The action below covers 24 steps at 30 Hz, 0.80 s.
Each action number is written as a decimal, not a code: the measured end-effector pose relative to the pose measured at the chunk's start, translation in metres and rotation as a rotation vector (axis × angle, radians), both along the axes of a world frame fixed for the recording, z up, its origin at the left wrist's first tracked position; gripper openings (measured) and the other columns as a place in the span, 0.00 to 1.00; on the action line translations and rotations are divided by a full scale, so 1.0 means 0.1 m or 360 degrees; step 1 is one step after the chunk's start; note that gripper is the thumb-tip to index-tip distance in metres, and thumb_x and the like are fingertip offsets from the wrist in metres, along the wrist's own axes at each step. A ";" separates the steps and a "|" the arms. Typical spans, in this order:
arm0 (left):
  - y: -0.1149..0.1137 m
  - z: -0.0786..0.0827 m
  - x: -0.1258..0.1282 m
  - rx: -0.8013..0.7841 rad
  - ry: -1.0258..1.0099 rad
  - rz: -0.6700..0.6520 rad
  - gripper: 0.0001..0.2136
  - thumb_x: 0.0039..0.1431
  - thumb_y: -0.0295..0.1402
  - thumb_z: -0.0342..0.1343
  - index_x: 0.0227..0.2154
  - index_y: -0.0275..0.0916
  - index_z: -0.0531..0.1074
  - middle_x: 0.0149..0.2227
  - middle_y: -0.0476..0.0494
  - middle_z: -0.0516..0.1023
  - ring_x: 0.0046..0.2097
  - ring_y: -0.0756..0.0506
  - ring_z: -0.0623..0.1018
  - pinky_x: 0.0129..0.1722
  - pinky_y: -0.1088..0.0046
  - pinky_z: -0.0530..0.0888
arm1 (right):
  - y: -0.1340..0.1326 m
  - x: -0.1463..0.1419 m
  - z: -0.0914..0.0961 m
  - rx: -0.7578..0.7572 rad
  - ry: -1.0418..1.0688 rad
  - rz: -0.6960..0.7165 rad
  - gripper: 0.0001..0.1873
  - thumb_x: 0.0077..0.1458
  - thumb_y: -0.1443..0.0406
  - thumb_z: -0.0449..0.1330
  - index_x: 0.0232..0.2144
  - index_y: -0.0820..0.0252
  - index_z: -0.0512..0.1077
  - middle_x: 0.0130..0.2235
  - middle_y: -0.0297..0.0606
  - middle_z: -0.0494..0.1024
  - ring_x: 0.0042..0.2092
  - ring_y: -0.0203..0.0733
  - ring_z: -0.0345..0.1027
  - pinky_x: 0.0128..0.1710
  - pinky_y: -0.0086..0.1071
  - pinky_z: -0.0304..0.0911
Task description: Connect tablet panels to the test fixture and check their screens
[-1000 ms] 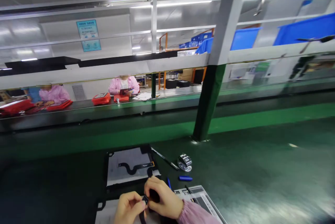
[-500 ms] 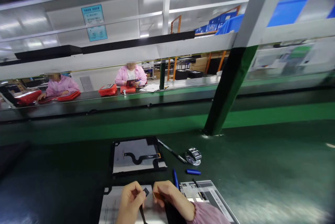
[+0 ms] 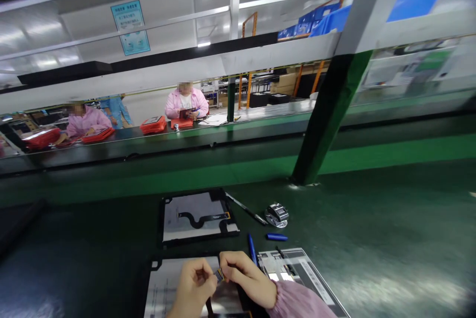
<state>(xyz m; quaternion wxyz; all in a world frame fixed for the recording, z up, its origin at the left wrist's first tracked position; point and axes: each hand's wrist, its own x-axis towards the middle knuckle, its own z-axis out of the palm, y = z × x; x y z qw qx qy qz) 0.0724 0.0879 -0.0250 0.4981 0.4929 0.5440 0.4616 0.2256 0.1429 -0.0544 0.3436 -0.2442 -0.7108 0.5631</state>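
A dark flex cable [image 3: 210, 306] rises from a pale-backed display panel [image 3: 160, 283] with a black edge, lying in front of me. Its connector end sits between the fingertips of my left hand [image 3: 195, 286], thumb and forefinger pinched on it. Against the same end press the closed fingers of my right hand [image 3: 247, 278], where a thin amber edge shows. Both hands are over the panel and meet at the connector. The right palm hides part of the panel's right side.
Behind lies a second panel [image 3: 174, 228] with a curved flex cable. To the right are a blue pen [image 3: 253, 248], its cap [image 3: 277, 236], a slim black pen [image 3: 247, 209], a shiny metal roll [image 3: 277, 214] and another panel [image 3: 316, 281]. A green-black post [image 3: 316, 149] rises beyond; co-workers sit opposite.
My hands have come together: they were apart, the right one pinching something amber, and now both meet at the cable's connector end. A person in blue has appeared at the back left.
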 end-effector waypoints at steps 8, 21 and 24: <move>0.02 0.02 0.00 -0.0030 0.0059 -0.0096 0.16 0.39 0.42 0.60 0.13 0.42 0.59 0.16 0.55 0.55 0.23 0.52 0.56 0.24 0.73 0.55 | -0.01 0.01 0.06 0.0125 -0.0029 0.0019 0.22 0.58 0.52 0.52 0.18 0.58 0.60 0.22 0.29 0.61 0.26 0.35 0.55 0.28 0.31 0.52; -0.01 0.00 -0.10 -0.0096 0.0165 -0.0242 0.12 0.41 0.39 0.58 0.16 0.42 0.60 0.19 0.53 0.60 0.24 0.49 0.62 0.26 0.72 0.60 | -0.02 0.05 0.07 0.0368 -0.0083 0.0091 0.24 0.60 0.51 0.49 0.18 0.57 0.57 0.22 0.30 0.60 0.26 0.36 0.55 0.27 0.31 0.52; -0.03 -0.05 -0.11 -0.0086 0.0179 -0.0248 0.14 0.42 0.42 0.58 0.17 0.41 0.60 0.20 0.53 0.60 0.25 0.49 0.62 0.27 0.72 0.61 | -0.02 0.05 0.08 0.0438 -0.0106 0.0083 0.20 0.60 0.55 0.50 0.19 0.57 0.59 0.22 0.30 0.61 0.27 0.37 0.57 0.28 0.31 0.53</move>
